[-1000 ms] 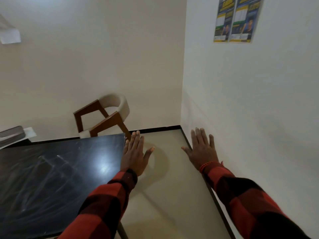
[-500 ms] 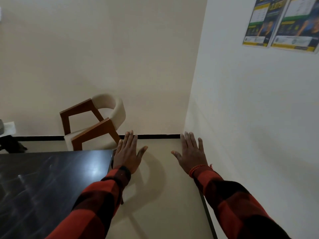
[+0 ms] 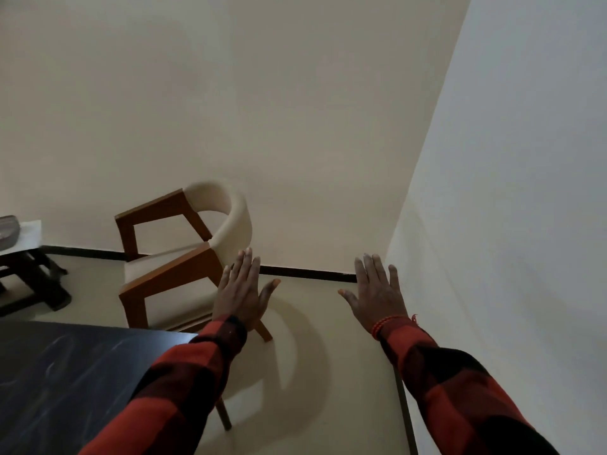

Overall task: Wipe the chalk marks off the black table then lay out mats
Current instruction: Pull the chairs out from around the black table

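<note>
The black table [image 3: 65, 382] fills the lower left, with faint white chalk smears across its top. My left hand [image 3: 241, 292] is stretched out flat past the table's far right corner, palm down, fingers apart, holding nothing. My right hand [image 3: 377, 295] is held the same way over the floor near the right wall, empty, with a red thread band at the wrist. Both sleeves are red and black plaid. No cloth and no mats are in view.
A wooden armchair with a cream seat and back [image 3: 193, 257] stands just beyond the table's corner. A dark low stand [image 3: 29, 284] with a white sheet and a grey object is at the far left. The right wall [image 3: 509, 224] runs close beside my right arm.
The view has swung left and down: the wall posters have left the frame, the chair has come nearer, and the low stand has reappeared. Both hands stay outstretched and empty.
</note>
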